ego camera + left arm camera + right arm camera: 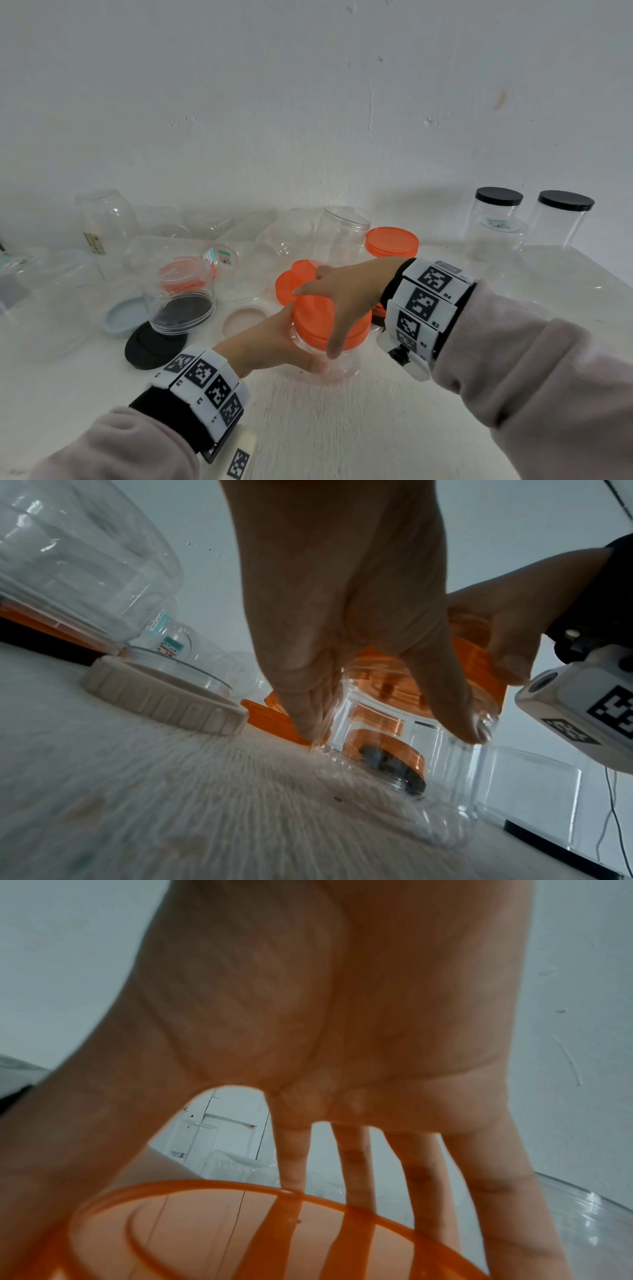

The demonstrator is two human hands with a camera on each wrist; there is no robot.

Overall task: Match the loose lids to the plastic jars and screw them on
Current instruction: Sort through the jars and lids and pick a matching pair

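Here, left hand point(270, 342) grips clear jar point(337, 363) near table's point(376, 428) front edge; right hand point(346, 294) w/ fingers curled round orange lid point(318, 323) on top.

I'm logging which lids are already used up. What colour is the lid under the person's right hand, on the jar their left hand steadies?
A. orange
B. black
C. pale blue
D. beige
A: the right hand spreads its fingers over an orange lid sitting on the clear jar, whose side the left hand holds.
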